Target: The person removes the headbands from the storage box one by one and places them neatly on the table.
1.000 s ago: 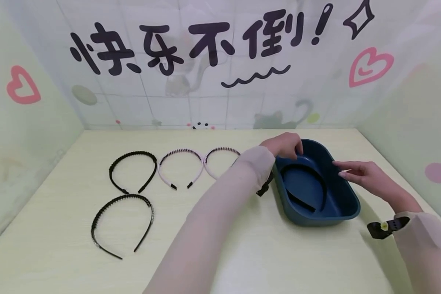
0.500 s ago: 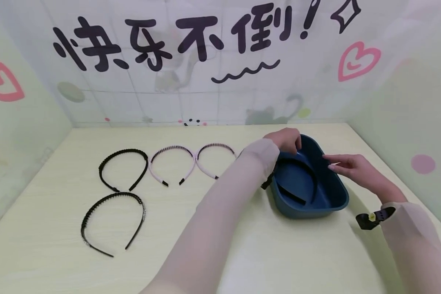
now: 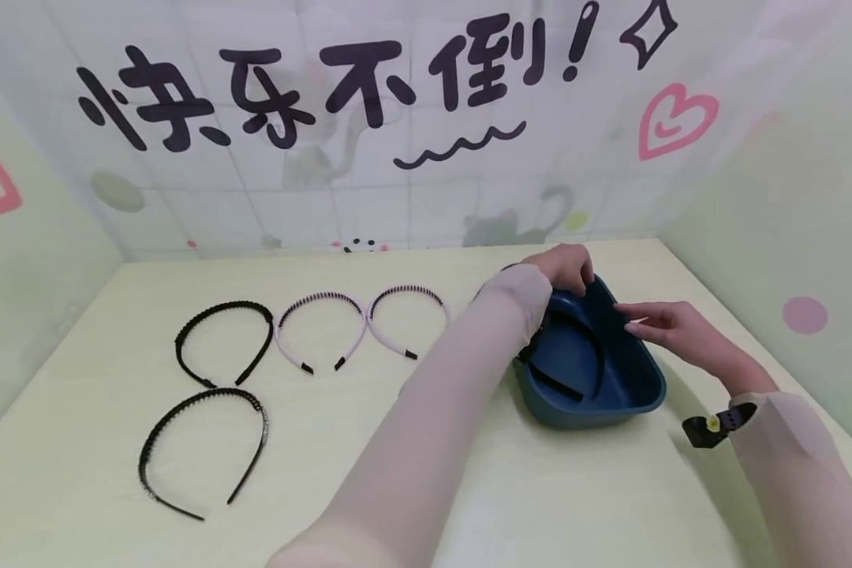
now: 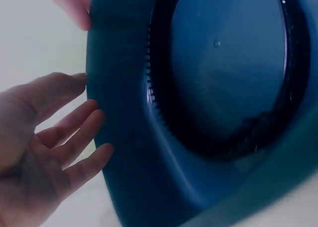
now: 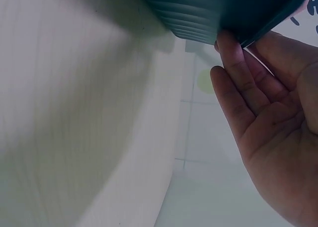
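A dark blue basin stands at the right of the table with a black headband lying in it. In the left wrist view this headband shows small teeth along its inner edge. My left hand reaches over the basin's left side and holds the far rim. Its thumb is outside and its fingertips overlap the rim in the left wrist view. My right hand pinches the right rim, thumb against fingers. The left sleeve covers part of the basin's near-left side.
Two pink headbands with dark teeth lie left of the basin. Farther left are a braided black headband and a thin black one with glittery sides. Printed walls enclose the table's back and sides.
The head view has turned slightly right, shifting the scene left. My left hand has moved rightward along the basin's far rim. The right hand stays at its rim, and the headbands lie unchanged.
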Demonstrator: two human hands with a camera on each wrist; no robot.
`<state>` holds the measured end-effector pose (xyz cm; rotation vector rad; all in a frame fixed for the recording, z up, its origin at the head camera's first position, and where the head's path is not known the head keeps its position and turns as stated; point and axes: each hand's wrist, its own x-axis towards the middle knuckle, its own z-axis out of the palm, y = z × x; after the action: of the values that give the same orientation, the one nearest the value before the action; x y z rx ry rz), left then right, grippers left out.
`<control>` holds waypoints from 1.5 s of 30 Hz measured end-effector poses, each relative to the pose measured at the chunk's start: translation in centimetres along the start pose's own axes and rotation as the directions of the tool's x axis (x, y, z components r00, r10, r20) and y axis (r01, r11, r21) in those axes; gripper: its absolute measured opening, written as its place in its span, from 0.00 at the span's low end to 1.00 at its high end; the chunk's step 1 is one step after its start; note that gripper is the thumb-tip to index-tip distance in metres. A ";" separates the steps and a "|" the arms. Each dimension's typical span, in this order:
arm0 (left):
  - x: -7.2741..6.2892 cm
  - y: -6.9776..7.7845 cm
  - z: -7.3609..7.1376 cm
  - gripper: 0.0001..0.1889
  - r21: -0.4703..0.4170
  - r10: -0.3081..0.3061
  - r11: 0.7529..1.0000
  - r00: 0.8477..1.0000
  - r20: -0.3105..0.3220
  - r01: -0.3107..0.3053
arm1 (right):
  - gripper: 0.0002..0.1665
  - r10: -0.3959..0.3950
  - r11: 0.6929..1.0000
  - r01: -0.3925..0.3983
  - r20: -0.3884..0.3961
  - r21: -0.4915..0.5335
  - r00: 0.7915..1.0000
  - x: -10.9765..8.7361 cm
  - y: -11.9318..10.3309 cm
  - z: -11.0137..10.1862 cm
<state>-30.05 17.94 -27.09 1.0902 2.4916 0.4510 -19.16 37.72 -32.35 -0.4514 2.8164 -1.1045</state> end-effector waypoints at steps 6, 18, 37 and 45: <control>0.3 -0.7 1.5 0.17 -0.026 0.025 0.999 1.000 -0.007 -0.025 | 0.24 -0.020 0.999 0.020 0.009 0.029 1.000 -0.3 -0.1 0.5; 1.0 -0.8 2.4 0.18 0.026 -0.044 0.999 0.997 0.069 0.042 | 0.24 -0.011 1.000 0.011 0.008 0.024 1.000 -0.5 -0.1 0.6; 1.5 -2.1 3.2 0.16 0.095 -0.098 0.992 0.985 0.140 0.086 | 0.23 -0.043 0.999 0.043 -0.011 0.021 0.999 -0.5 0.1 0.6; 2.0 -2.7 3.4 0.13 0.020 -0.142 0.990 0.987 0.081 0.141 | 0.23 -0.039 0.999 0.039 -0.011 0.003 0.999 0.0 0.2 0.2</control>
<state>-31.41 18.10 -31.64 0.9101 2.4827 0.3411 -19.17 37.74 -32.60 -0.5036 2.8264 -1.1223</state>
